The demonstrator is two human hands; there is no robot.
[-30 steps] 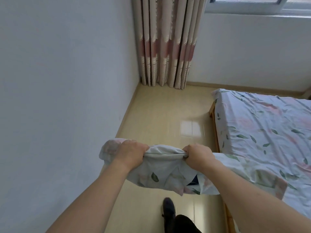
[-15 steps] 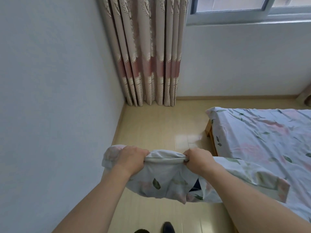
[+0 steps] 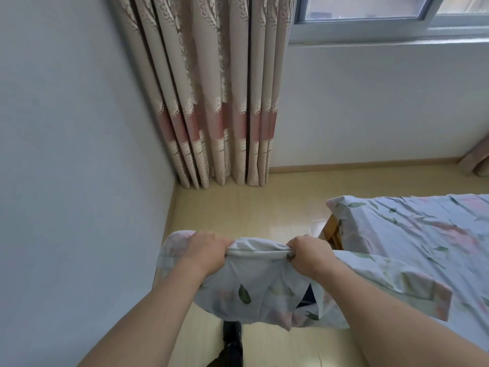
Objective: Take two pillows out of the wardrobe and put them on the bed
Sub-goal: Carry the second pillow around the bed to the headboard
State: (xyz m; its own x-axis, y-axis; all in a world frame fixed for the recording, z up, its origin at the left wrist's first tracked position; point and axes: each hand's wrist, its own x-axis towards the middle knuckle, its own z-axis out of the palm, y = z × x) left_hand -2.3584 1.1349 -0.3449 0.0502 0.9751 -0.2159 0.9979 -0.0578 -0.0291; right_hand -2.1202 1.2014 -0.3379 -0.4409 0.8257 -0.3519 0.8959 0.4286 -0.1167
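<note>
1. Carrying stage: both the left hand [image 3: 209, 250] and right hand [image 3: 307, 254] are clenched on the top edge of one floral pillow [image 3: 246, 290], held above the floor [image 3: 254, 207].
2. Remaining: the bed [image 3: 412, 234], just to the right, shows no pillow laid down; the second cannot be accounted for.
3. Wardrobe: out of view, contents unverified.

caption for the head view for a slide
Both hands, left hand and right hand, grip a floral pillow beside the bed.

bed [image 3: 423, 234] right, curtain [image 3: 217, 102] ahead, wall [image 3: 66, 154] left
</note>
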